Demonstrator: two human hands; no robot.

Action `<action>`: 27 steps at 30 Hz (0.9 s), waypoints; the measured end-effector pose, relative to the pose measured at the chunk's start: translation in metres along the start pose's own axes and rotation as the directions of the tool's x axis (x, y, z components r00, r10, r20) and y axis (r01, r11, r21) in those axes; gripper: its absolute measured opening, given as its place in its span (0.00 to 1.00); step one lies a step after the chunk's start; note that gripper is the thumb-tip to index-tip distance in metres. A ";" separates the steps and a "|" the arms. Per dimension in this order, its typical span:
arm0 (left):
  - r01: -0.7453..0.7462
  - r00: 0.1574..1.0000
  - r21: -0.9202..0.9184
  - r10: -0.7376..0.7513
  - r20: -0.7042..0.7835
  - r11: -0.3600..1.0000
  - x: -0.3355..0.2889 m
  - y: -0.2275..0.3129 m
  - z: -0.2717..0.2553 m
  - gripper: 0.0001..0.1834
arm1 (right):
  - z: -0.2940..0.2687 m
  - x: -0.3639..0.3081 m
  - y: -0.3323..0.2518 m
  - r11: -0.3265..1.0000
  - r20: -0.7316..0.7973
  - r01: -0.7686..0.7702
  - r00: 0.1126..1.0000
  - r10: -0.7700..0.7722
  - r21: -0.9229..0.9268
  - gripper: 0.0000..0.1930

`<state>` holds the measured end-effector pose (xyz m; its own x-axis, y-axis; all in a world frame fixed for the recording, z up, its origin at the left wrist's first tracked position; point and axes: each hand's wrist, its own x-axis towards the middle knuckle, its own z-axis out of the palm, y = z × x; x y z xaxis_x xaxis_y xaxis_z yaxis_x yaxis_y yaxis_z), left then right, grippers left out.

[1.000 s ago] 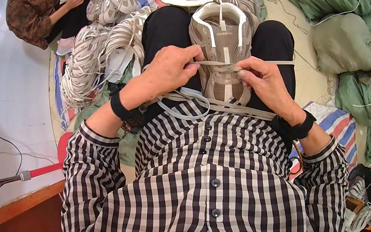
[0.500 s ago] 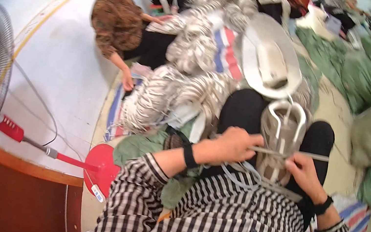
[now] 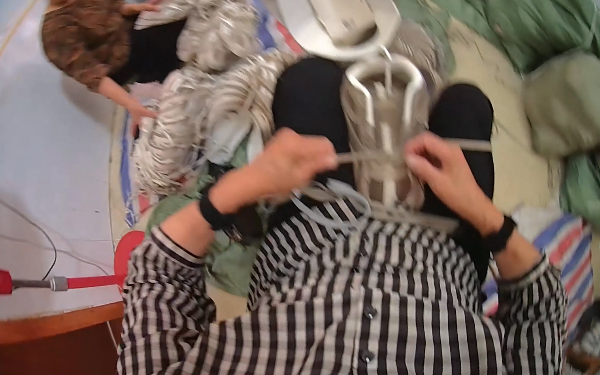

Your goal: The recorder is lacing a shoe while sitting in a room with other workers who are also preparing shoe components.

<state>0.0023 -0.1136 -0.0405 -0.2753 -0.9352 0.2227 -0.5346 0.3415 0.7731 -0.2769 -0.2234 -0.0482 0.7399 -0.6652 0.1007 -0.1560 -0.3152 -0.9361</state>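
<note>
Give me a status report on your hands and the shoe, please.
Left hand pinching lace, left of shoe. Right hand at shoe's right side, grip unclear. Shoe between knees, opening facing away. Pale loop near left hand.

The person has two hands (image 3: 293, 164), two wristbands (image 3: 214, 213), one shoe (image 3: 383, 126).

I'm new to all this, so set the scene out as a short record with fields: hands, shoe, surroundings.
Left hand: pinching a pale lace that stretches to the shoe
Right hand: fingers curled at the shoe's right edge; grip too blurred to tell
Shoe: between the black-trousered knees
Beyond shoe: white basin
Far left: person in brown patterned top
Far right: green cloth
</note>
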 end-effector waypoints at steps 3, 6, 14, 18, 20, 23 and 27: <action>0.394 0.917 -0.260 -0.359 0.172 0.882 -0.012 -0.002 -0.020 0.12 | 0.001 0.002 0.005 0.998 -0.001 -0.047 0.999 0.047 0.035 0.09; 0.442 0.896 -0.229 -0.417 0.151 0.867 -0.024 -0.004 -0.039 0.11 | 0.000 0.004 0.004 0.997 0.010 -0.068 0.998 0.068 0.046 0.10; 0.439 0.899 0.091 -0.436 -0.049 0.894 -0.051 -0.029 -0.066 0.12 | 0.000 0.004 0.009 0.984 0.043 -0.159 0.987 0.156 0.083 0.09; 0.273 0.961 0.393 -0.232 -0.150 0.878 -0.047 -0.037 -0.058 0.06 | 0.000 0.005 0.011 0.988 -0.008 -0.135 0.991 0.136 0.079 0.07; 0.296 0.951 0.402 -0.229 -0.207 0.866 -0.043 -0.031 -0.051 0.07 | 0.000 0.003 0.009 0.995 -0.031 -0.094 0.995 0.095 0.044 0.08; 0.288 0.940 0.381 -0.185 -0.285 0.879 -0.033 -0.009 -0.035 0.11 | 0.002 -0.002 0.004 0.945 -0.064 0.076 0.993 -0.101 -0.319 0.10; 0.000 0.965 0.310 0.082 -0.248 0.951 -0.013 0.021 -0.002 0.12 | 0.004 0.001 -0.001 0.739 0.007 0.268 0.942 -0.336 -0.618 0.13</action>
<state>-0.0037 -0.0943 -0.0261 -0.1111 -0.8982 0.4254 -0.7561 0.3542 0.5503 -0.2735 -0.2209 -0.0486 0.7537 -0.5162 0.4068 -0.3218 -0.8296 -0.4563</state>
